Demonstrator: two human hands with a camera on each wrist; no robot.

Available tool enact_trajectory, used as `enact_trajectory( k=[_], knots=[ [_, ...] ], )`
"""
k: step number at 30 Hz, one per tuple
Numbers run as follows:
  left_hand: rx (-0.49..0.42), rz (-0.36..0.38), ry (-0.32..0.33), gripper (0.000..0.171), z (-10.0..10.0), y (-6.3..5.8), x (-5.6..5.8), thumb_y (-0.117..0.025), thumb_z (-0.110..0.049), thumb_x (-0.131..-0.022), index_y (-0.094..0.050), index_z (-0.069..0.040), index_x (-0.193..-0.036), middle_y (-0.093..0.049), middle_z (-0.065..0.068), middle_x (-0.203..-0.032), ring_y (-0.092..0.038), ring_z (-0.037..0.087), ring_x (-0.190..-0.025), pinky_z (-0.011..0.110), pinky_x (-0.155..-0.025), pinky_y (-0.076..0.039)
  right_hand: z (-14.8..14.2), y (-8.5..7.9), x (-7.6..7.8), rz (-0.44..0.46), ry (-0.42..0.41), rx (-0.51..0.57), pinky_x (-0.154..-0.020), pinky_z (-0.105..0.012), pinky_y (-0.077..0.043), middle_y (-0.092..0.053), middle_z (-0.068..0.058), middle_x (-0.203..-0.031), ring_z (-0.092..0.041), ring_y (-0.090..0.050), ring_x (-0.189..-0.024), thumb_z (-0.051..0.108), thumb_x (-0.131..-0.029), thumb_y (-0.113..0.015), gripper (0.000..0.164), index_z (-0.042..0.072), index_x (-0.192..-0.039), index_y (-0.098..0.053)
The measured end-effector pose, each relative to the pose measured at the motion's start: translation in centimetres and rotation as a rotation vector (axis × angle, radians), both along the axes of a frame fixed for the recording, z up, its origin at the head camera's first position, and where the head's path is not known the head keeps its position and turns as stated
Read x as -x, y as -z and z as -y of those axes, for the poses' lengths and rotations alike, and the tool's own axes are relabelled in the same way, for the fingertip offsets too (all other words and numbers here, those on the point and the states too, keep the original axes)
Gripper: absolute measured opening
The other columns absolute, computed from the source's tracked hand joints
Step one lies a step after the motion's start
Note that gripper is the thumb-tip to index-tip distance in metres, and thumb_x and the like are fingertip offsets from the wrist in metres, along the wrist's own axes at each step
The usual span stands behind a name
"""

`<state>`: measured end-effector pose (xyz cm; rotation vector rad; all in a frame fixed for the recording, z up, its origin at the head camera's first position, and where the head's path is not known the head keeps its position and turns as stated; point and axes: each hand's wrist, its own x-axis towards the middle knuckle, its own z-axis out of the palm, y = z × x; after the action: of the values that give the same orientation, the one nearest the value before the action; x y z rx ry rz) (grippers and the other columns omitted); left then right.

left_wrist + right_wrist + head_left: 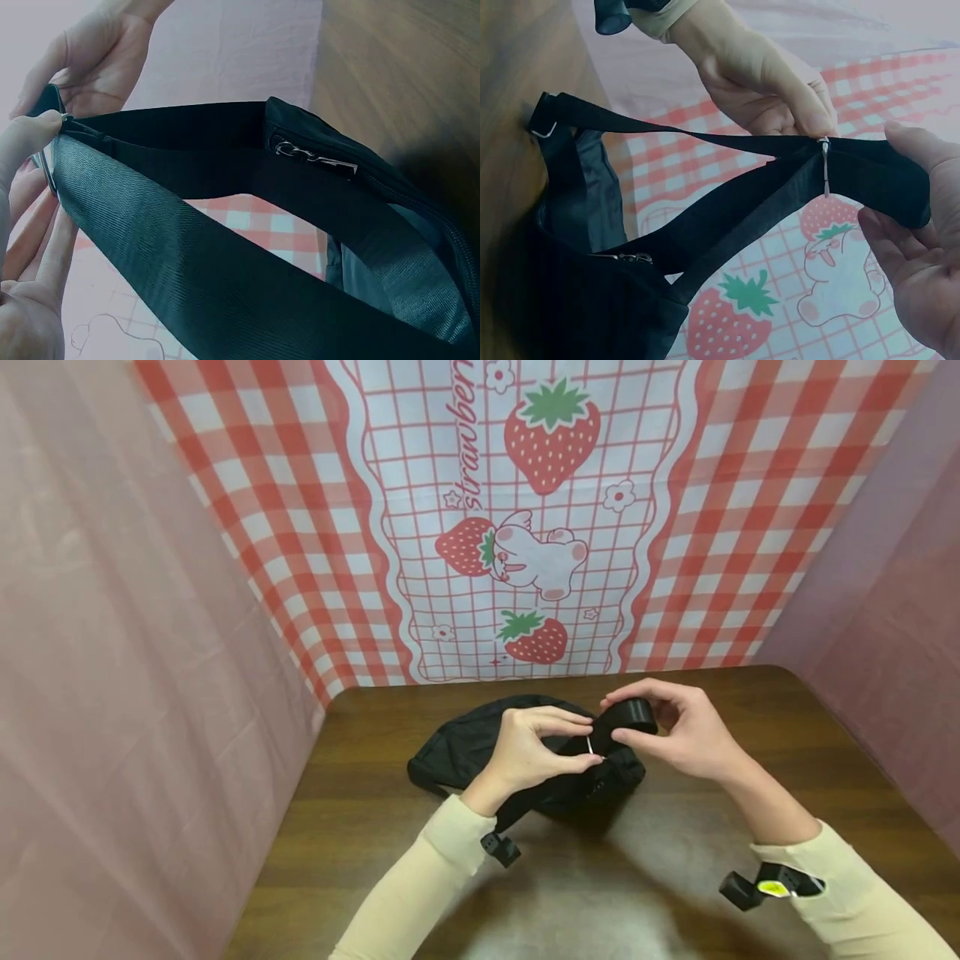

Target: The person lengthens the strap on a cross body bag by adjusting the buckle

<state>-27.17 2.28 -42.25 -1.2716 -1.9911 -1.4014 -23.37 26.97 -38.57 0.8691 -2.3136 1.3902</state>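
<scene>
At the lower centre of the head view lies the black bag (457, 747), with the left hand (528, 747) over it pinching the metal slider (589, 745) between thumb and fingers. From that pinch the strap loop (633, 716) runs rightward — its length crosswise to the slider (plainest in the right-wrist view) — to the right hand (686, 731), nearer its folded end and holding it between thumb and fingers.

A black bag (465, 745) lies on the wooden table (360, 810), its wide strap (202, 255) raised, looped through a silvery slider (826, 171).
</scene>
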Motion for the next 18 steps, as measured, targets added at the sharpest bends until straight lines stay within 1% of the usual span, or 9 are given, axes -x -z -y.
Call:
enact_trajectory(
  k=[3, 5, 7, 9, 11, 13, 14, 16, 18],
  knots=[
    [-0.007, 0.010, -0.002, 0.028, 0.1, 0.1, 0.1, -0.098, -0.012, -0.073, -0.087, -0.005, -0.097, -0.084, 0.008, -0.101, -0.081, 0.014, -0.096, 0.019, -0.091, -0.063, -0.1, -0.1, 0.0, -0.005, 0.001, 0.058, -0.067, -0.018, -0.061, -0.077, 0.011, -0.116, -0.009, -0.074, -0.081, -0.014, -0.082, -0.082, 0.044, 0.005, -0.121, -0.075],
    [-0.009, 0.019, 0.000, 0.028, 0.2, 0.2, 0.2, -0.098, -0.012, -0.073, -0.087, -0.005, -0.097, -0.084, 0.008, -0.101, -0.081, 0.014, -0.096, 0.019, -0.091, -0.063, -0.3, 0.0, 0.1, -0.004, -0.014, 0.117, -0.071, -0.017, -0.063, -0.078, 0.010, -0.117, -0.008, -0.076, -0.086, -0.017, -0.083, -0.080, 0.042, 0.000, -0.121, -0.074],
    [-0.013, 0.033, 0.006, 0.028, 0.2, 0.3, 0.3, -0.098, -0.011, -0.073, -0.087, -0.005, -0.097, -0.084, 0.008, -0.101, -0.081, 0.015, -0.096, 0.020, -0.090, -0.064, -0.5, 0.1, 0.2, -0.002, -0.053, 0.189, -0.079, -0.016, -0.064, -0.078, 0.005, -0.120, -0.009, -0.078, -0.095, -0.021, -0.083, -0.076, 0.045, -0.008, -0.126, -0.069],
    [-0.027, 0.062, 0.024, 0.027, 0.3, 0.3, 0.4, -0.098, -0.009, -0.073, -0.087, -0.003, -0.098, -0.084, 0.010, -0.102, -0.081, 0.016, -0.096, 0.022, -0.089, -0.065, -0.7, 0.5, 0.2, 0.018, -0.091, 0.223, -0.091, -0.016, -0.062, -0.076, 0.002, -0.128, -0.009, -0.076, -0.111, -0.024, -0.083, -0.075, 0.055, -0.011, -0.135, -0.062],
    [-0.055, 0.109, 0.051, 0.028, 0.4, 0.2, 0.4, -0.097, -0.006, -0.074, -0.086, 0.000, -0.098, -0.084, 0.013, -0.103, -0.081, 0.018, -0.096, 0.025, -0.088, -0.066, -0.8, 1.2, 0.3, 0.051, -0.112, 0.201, -0.099, -0.016, -0.059, -0.072, 0.004, -0.136, -0.007, -0.072, -0.120, -0.023, -0.083, -0.076, 0.067, -0.009, -0.145, -0.055],
    [-0.091, 0.158, 0.081, 0.029, 0.5, 0.2, 0.4, -0.096, -0.002, -0.073, -0.085, 0.003, -0.099, -0.083, 0.017, -0.104, -0.082, 0.022, -0.095, 0.029, -0.088, -0.067, -0.9, 2.3, 0.3, 0.096, -0.115, 0.131, -0.105, -0.013, -0.055, -0.068, 0.011, -0.140, -0.003, -0.068, -0.125, -0.018, -0.083, -0.080, 0.074, -0.005, -0.150, -0.052],
    [-0.110, 0.180, 0.094, 0.029, 0.6, 0.2, 0.5, -0.096, 0.000, -0.073, -0.084, 0.004, -0.100, -0.082, 0.018, -0.104, -0.082, 0.023, -0.095, 0.031, -0.087, -0.068, -0.9, 2.9, 0.3, 0.116, -0.113, 0.085, -0.105, -0.012, -0.054, -0.067, 0.015, -0.139, 0.000, -0.066, -0.125, -0.015, -0.083, -0.082, 0.074, -0.002, -0.150, -0.054],
    [-0.141, 0.210, 0.114, 0.030, 0.7, 0.2, 0.5, -0.095, 0.003, -0.072, -0.083, 0.006, -0.100, -0.082, 0.021, -0.104, -0.082, 0.026, -0.094, 0.033, -0.088, -0.068, -0.6, 4.2, 0.4, 0.146, -0.121, 0.025, -0.105, -0.012, -0.053, -0.068, 0.019, -0.136, 0.003, -0.066, -0.123, -0.010, -0.083, -0.085, 0.068, 0.001, -0.146, -0.059],
    [-0.158, 0.218, 0.125, 0.031, 0.7, 0.3, 0.6, -0.095, 0.005, -0.072, -0.083, 0.007, -0.100, -0.081, 0.022, -0.105, -0.082, 0.028, -0.093, 0.035, -0.088, -0.068, -0.3, 5.1, 0.5, 0.157, -0.134, 0.005, -0.106, -0.014, -0.054, -0.070, 0.018, -0.132, 0.002, -0.067, -0.121, -0.007, -0.084, -0.086, 0.061, 0.003, -0.140, -0.065]
  ],
)
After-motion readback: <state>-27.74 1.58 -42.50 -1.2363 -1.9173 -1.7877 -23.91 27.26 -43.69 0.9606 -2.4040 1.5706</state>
